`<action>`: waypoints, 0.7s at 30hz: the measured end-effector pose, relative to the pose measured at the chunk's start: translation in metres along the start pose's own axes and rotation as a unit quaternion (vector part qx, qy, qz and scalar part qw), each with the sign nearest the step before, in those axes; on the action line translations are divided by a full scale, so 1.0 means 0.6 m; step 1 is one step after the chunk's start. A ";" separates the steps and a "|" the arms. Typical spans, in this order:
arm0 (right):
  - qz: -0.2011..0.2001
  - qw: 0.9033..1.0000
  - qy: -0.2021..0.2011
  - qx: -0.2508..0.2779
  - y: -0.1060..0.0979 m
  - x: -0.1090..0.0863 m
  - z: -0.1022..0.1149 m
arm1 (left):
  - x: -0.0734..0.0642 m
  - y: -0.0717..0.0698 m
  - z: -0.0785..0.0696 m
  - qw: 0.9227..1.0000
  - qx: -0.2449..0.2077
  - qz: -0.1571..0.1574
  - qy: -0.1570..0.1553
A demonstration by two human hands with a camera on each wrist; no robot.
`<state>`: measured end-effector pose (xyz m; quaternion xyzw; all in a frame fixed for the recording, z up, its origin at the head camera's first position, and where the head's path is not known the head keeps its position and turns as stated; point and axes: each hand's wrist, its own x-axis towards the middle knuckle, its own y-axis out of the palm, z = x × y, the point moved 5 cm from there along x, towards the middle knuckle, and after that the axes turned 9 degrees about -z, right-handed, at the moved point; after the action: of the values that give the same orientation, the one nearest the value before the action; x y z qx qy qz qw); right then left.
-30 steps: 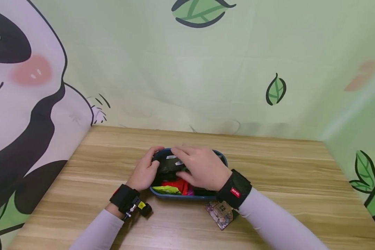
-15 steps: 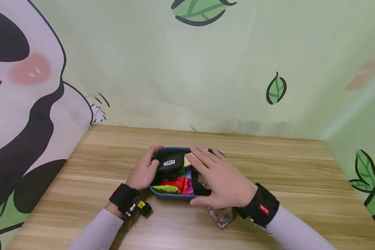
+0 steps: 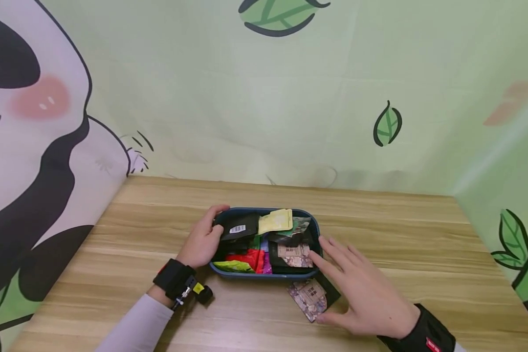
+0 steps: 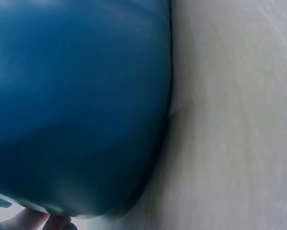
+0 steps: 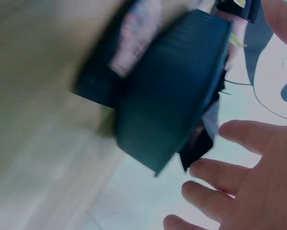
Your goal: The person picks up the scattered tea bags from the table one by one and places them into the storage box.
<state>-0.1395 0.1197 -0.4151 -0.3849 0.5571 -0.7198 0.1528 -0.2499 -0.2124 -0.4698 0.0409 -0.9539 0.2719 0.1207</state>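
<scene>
A blue oval storage bin (image 3: 264,276) holds several flat packets. My left hand (image 3: 201,244) grips its left end, thumb over the rim; in the left wrist view the bin's blue wall (image 4: 81,86) fills much of the picture. Inside lie a black packet with a barcode (image 3: 239,227), a pale yellow packet (image 3: 275,220), a red packet (image 3: 248,258), a lime packet (image 3: 235,266) and a black packet with a floral label (image 3: 296,255). My right hand (image 3: 369,288), fingers spread and holding nothing, hovers beside a similar floral-labelled packet (image 3: 310,297) on the table.
The wooden table (image 3: 405,230) runs back to a pale green backdrop (image 3: 193,122) with a panda and leaves printed on it. The loose packet lies just in front of the bin's right end. A small black camera (image 3: 204,295) sticks out from my left wrist strap.
My right hand has withdrawn from over the bin to the right and toward me, uncovering the packets. The black barcode packet now lies flatter at the back left. My left hand stays put.
</scene>
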 end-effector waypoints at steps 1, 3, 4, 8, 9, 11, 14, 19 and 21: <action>0.003 1.000 0.005 0.001 0.002 -0.008 0.000 | 0.000 0.000 0.000 1.000 0.001 0.000 0.000; 0.016 1.000 0.014 0.009 0.006 -0.024 0.001 | -0.001 0.000 -0.001 1.000 0.003 0.000 0.001; 0.023 0.999 0.018 0.014 0.009 -0.031 0.002 | -0.001 0.000 -0.001 1.000 0.004 -0.001 0.001; 0.052 0.997 0.031 0.039 0.020 -0.050 0.008 | 0.000 0.000 -0.001 1.000 0.005 -0.004 0.002; 0.056 0.997 0.031 0.045 0.023 -0.053 0.010 | 0.000 0.000 -0.001 1.000 0.004 -0.003 0.002; 0.070 0.995 0.036 0.056 0.030 -0.058 0.012 | 0.000 0.000 -0.001 1.000 0.004 -0.004 0.002; 0.094 0.993 0.037 0.062 0.041 -0.062 0.015 | 0.000 0.000 0.000 1.000 0.001 -0.003 0.000; 0.125 0.990 0.009 0.058 0.060 -0.063 0.019 | -0.001 -0.001 0.001 1.000 -0.001 -0.002 -0.002; 0.136 0.989 0.006 0.060 0.064 -0.062 0.017 | -0.001 -0.001 0.001 1.000 0.000 0.000 -0.003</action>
<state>-0.1159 0.1243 -0.4642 -0.2918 0.5607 -0.7268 0.2686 -0.2491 -0.2130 -0.4702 0.0420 -0.9543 0.2713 0.1179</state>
